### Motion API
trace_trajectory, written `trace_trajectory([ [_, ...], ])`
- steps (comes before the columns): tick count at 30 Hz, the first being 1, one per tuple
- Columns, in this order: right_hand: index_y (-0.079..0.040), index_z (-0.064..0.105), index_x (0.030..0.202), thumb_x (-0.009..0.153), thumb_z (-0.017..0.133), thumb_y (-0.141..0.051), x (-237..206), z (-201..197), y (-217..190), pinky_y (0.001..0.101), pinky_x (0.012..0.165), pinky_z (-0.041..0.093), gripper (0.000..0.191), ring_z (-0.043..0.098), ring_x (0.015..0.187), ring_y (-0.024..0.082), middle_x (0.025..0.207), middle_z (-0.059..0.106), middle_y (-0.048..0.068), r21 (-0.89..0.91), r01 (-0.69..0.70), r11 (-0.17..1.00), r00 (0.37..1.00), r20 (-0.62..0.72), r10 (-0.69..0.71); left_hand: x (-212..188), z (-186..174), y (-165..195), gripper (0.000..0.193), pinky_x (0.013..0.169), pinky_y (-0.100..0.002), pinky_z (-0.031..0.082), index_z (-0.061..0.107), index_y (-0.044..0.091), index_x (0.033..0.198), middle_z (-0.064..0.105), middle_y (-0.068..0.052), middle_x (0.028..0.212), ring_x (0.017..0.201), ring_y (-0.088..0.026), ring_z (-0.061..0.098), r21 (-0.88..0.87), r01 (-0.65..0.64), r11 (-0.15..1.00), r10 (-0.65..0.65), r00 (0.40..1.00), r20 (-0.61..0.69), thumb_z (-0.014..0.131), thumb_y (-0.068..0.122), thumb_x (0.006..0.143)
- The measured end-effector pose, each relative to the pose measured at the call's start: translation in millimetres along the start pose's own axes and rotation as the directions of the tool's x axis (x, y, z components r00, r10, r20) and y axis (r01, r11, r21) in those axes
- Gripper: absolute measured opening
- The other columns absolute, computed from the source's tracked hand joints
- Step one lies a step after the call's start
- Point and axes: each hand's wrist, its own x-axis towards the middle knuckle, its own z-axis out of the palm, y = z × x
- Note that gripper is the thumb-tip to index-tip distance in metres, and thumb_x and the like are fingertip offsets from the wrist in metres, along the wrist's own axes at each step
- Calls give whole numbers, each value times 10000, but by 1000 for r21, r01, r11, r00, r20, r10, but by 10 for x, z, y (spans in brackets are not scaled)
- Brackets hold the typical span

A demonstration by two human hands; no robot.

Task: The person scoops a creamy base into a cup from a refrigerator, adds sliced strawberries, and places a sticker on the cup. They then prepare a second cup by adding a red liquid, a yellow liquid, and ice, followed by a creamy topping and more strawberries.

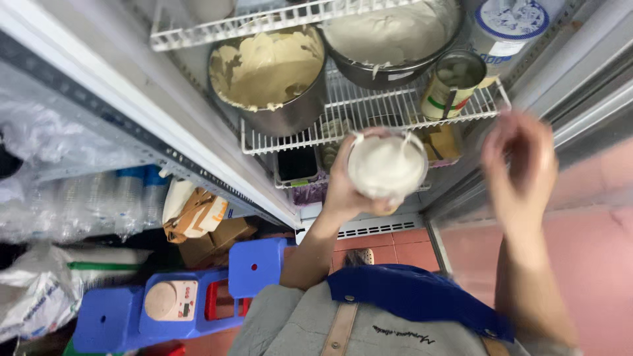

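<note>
My left hand (344,188) grips a round container (387,166) full of white cream, held in front of an open fridge. My right hand (517,161) is raised beside it to the right, blurred, fingers loosely curled with nothing in them. On the white wire shelf (369,115) just above stand a steel pot (270,76) of pale yellow cream, a steel bowl (389,39) of white cream and an open tin can (452,82) with a spoon in it.
A white tub with a blue lid (508,26) sits at the shelf's right end. Lower shelves hold small trays. Left of the fridge are plastic-wrapped bottles (86,198), cardboard boxes (211,234), blue stools (257,264) and a small scale (171,300).
</note>
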Motion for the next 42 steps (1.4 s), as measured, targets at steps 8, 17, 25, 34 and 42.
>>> trace_trajectory([
  [8,35,161,1584,587,921,-328,-1368,1255,355,453,1202,273,1305,284,1471,375,1578,268,273,252,43,967,891,427,-151,-1193,82,593,1070,1199,-375,404,416,36,1499,511,-116,1495,1382,-237,501,363,107,926,-31,978,-208,982,355,649],
  [17,9,239,1592,713,872,-261,-2518,2263,-194,439,1230,307,1116,351,1465,334,1571,344,213,530,-169,831,733,631,-253,-2842,-119,1686,1150,1289,-394,286,306,69,1595,339,-149,1659,1536,-277,333,627,210,750,161,861,-482,952,394,702],
  [25,-13,309,1600,825,828,-202,-3554,3759,-1497,425,1256,337,952,411,1460,297,1565,411,160,678,-319,663,380,732,-565,-4544,-818,2885,1079,1286,-353,278,272,137,1656,317,-73,1665,1526,-232,310,748,286,599,417,686,-597,894,414,819],
  [34,-32,325,1627,926,797,-160,-4733,5304,-3049,415,1279,354,855,453,1443,272,1557,454,121,725,-532,437,34,534,-845,-6843,-1132,3855,718,1278,-347,305,332,181,1644,408,-54,1628,1498,-205,380,760,464,456,742,273,-612,715,243,1039],
  [42,-24,338,1587,895,784,-144,-5286,5987,-3609,451,1225,393,832,501,1329,263,1445,489,113,631,-675,382,-239,303,-922,-7267,-669,3606,611,1250,-398,427,370,67,1575,509,-94,1550,1416,-221,554,480,653,586,785,-311,-536,650,203,1050],
])
